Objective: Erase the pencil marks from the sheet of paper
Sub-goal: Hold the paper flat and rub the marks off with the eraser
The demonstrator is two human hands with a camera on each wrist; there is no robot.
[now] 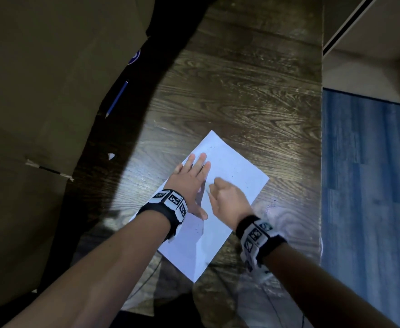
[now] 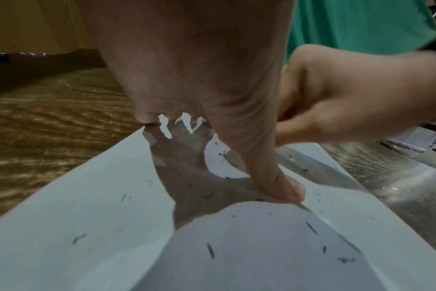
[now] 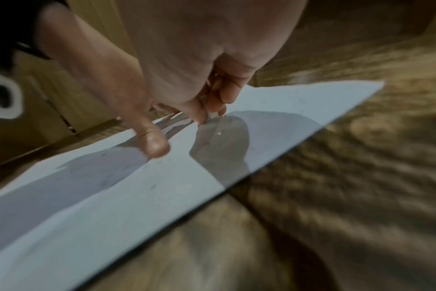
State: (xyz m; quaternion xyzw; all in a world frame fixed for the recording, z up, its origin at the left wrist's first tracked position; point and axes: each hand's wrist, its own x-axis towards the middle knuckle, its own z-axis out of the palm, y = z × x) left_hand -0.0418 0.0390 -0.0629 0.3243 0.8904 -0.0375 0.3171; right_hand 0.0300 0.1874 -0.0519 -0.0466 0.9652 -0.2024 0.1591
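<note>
A white sheet of paper (image 1: 232, 200) lies at an angle on the dark wooden table (image 1: 241, 91). My left hand (image 1: 192, 176) lies flat on the sheet with straight fingers, its thumb (image 2: 284, 187) pressed to the paper. Just to its right, my right hand (image 1: 227, 197) has its fingers curled and pinches a small pale eraser (image 3: 213, 116) whose tip touches the sheet. The right wrist view is blurred. Dark eraser crumbs (image 2: 210, 250) and faint marks are scattered over the paper (image 2: 87, 216).
A blue pencil (image 1: 117, 98) lies at the far left on a dark strip beside a brown cardboard surface (image 1: 40, 91). The table's right edge (image 1: 321, 162) drops to a blue floor (image 1: 369, 185). A small white scrap (image 1: 110, 156) lies left of the sheet.
</note>
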